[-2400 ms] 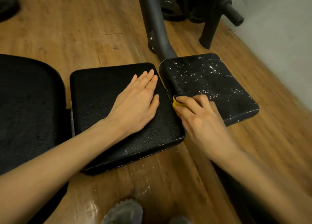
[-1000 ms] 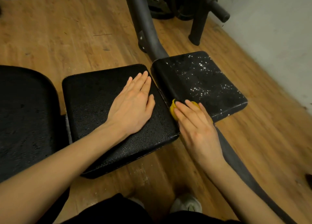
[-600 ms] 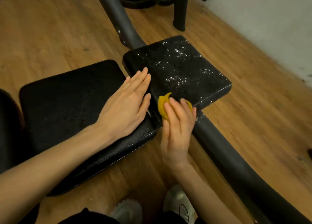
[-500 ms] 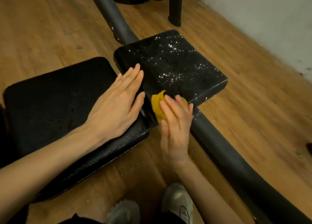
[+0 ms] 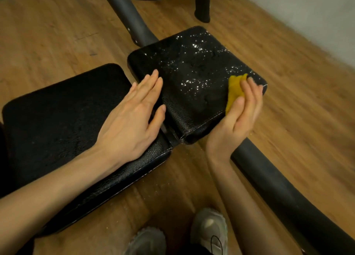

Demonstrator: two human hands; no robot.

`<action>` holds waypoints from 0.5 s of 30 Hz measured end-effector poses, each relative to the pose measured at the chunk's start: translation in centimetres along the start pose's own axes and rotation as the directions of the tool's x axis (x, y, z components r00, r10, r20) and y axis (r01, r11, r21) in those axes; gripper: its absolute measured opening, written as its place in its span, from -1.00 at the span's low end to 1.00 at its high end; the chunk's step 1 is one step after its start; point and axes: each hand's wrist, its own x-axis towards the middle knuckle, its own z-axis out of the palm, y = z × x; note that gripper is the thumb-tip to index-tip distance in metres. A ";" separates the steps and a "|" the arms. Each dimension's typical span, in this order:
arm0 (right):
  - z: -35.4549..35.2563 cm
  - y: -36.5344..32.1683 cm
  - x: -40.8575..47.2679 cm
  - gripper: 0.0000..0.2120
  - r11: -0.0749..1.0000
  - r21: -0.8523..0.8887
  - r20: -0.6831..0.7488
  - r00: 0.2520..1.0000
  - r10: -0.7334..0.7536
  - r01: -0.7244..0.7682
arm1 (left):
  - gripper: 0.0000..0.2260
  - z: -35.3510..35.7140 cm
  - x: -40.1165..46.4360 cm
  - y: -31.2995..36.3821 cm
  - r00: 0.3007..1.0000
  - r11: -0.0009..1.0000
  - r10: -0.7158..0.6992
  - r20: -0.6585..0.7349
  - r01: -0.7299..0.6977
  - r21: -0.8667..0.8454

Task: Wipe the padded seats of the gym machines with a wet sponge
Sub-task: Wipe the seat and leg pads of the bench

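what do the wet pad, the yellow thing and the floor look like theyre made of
Wet pad: likely vinyl or faux leather, black with pebbled grain and a stitched corner seam. Sponge: soft yellow foam or cloth, crumpled under the right hand. Floor: wood or laminate planks, satin grain.

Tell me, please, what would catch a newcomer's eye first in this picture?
Probably the yellow sponge, bright against the black, held in the right hand at the right edge of the smaller pad, whose top glitters with wet specks. Next, the left hand lies flat across the gap, palm on the larger pad, fingertips on the smaller one.
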 end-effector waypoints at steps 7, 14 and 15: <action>-1.7 -2.3 -4.1 -0.80 0.971 -0.034 0.366 0.907 -0.208 0.236 | -0.48 -0.1 0.0 0.1 1.000 1.000 -0.004 0.002 0.004 -0.008; -1.3 -2.9 2.9 -0.74 0.907 -0.355 0.425 0.903 -0.059 0.227 | -0.46 -0.3 -0.1 0.3 1.000 1.000 -0.015 -0.002 0.015 -0.018; -1.1 -3.6 1.6 -0.71 0.878 -0.374 0.504 0.860 -0.077 0.298 | -0.46 -0.2 -0.1 0.3 1.000 1.000 -0.016 -0.007 0.016 -0.015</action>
